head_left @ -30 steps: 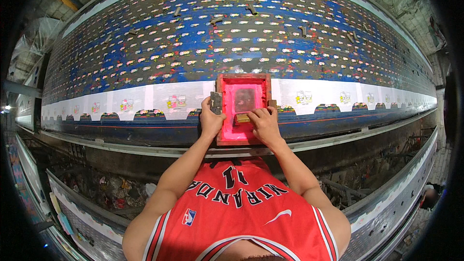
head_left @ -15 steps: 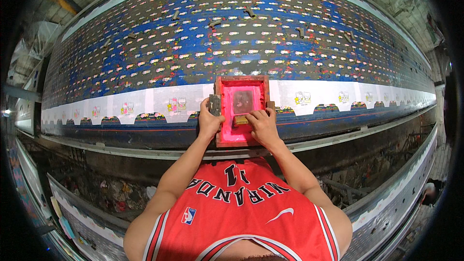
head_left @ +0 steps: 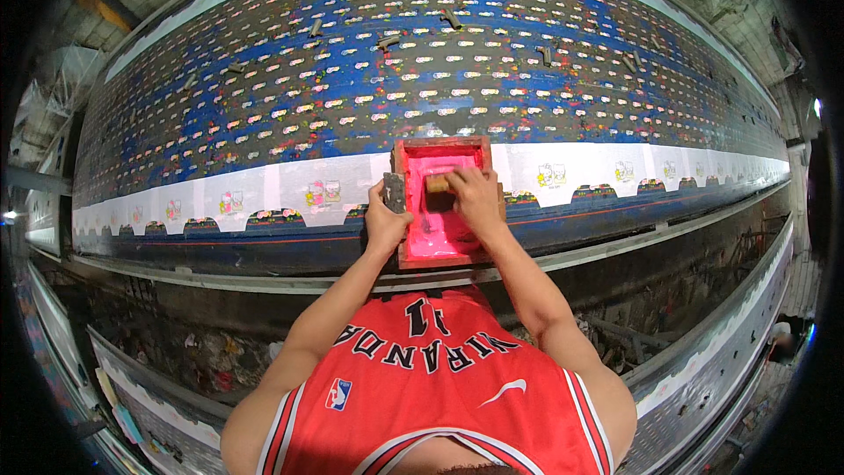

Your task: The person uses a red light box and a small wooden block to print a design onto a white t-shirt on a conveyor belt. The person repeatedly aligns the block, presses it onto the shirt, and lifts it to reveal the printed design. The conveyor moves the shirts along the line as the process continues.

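Observation:
A wooden-framed printing screen (head_left: 483, 148) with bright pink ink inside lies across the white fabric strip (head_left: 343, 178) at the table's near edge. My left hand (head_left: 387, 227) is closed around a dark block on the frame's left side. In my right hand (head_left: 477, 202) is a small wooden squeegee (head_left: 437, 184), its blade down in the ink near the middle of the screen. The fingers hide part of the squeegee's right end. Below it the ink looks streaked, with a darker patch showing through.
A long printing table (head_left: 422, 88) carries rows of small printed pieces. Several dark clamp-like pieces (head_left: 451, 19) lie scattered on it. Printed cartoon figures (head_left: 552, 175) repeat along the white strip. A metal rail (head_left: 220, 274) runs along the near edge, with rubble beneath.
My right hand has pushed the squeegee away from me, up the screen, leaving smeared ink below. My left hand and the frame stay nearly in place.

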A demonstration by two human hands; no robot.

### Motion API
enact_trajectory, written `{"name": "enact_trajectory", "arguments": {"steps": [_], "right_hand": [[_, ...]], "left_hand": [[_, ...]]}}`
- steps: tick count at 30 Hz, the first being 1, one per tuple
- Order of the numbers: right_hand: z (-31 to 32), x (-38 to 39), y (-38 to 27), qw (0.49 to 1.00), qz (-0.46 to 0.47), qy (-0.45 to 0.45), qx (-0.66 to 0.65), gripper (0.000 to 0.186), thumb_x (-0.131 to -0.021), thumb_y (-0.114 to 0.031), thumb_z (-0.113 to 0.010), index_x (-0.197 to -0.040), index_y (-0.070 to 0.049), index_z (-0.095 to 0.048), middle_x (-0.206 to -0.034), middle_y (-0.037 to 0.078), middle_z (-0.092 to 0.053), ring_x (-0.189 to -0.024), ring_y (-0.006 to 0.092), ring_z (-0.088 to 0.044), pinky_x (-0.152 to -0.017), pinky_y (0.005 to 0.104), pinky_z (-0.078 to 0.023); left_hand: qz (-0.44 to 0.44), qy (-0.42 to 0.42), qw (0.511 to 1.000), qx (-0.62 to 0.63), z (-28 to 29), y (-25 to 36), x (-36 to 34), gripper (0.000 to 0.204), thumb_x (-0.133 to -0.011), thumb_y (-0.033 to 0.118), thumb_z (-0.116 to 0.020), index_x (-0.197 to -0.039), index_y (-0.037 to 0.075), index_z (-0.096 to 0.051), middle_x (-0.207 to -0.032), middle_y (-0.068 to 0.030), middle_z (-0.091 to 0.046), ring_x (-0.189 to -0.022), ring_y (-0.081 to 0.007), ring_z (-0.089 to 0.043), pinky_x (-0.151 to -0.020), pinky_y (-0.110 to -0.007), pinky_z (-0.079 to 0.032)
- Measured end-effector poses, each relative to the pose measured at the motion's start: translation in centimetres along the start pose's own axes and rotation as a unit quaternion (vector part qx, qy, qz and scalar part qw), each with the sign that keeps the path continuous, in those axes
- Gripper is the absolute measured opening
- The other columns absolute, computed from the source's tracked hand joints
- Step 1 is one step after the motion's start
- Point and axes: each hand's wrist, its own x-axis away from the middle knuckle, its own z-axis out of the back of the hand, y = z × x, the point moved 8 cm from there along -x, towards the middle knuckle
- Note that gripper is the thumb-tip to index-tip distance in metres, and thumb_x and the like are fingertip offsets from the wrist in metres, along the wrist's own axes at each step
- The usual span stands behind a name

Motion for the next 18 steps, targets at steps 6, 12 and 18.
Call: {"name": "enact_trajectory", "arguments": {"steps": [6,12,18], "right_hand": [[-0.2,-5.2,2.2,0.997,-0.028,-0.065,0.007,0.038,-0.078,-0.008,-0.075,-0.115,-0.014,-0.073,-0.114,0.005,-0.071,-0.109,0.0261,-0.066,-0.094,0.0494,-0.043],[0.0,3.4,-0.8,0.999,0.006,-0.044,0.015,0.051,-0.069,-0.009,-0.079,-0.119,-0.014,-0.072,-0.121,0.004,-0.070,-0.112,0.0248,-0.065,-0.096,0.0517,-0.043],[3.0,5.3,-1.2,0.995,0.031,-0.082,-0.044,0.055,-0.067,-0.010,-0.080,-0.121,-0.013,-0.071,-0.122,0.005,-0.069,-0.115,0.0250,-0.065,-0.101,0.0543,-0.042]], "left_hand": [[-0.015,-0.003,1.000,-0.018,0.0,1.7,0.5,0.088,-0.067,-0.002,-0.085,-0.145,0.003,-0.045,-0.132,-0.0218,-0.068,-0.119,-0.0312,-0.069,-0.104,-0.040,-0.054],[-0.020,0.009,1.000,-0.002,0.1,1.0,0.5,0.087,-0.067,-0.001,-0.085,-0.145,0.002,-0.046,-0.130,-0.0209,-0.068,-0.118,-0.0328,-0.069,-0.103,-0.040,-0.054],[-0.061,0.034,0.998,-0.001,-1.1,1.2,1.0,0.094,-0.071,-0.004,-0.080,-0.154,0.003,-0.036,-0.128,-0.0205,-0.068,-0.115,-0.0317,-0.069,-0.100,-0.040,-0.055]]}}
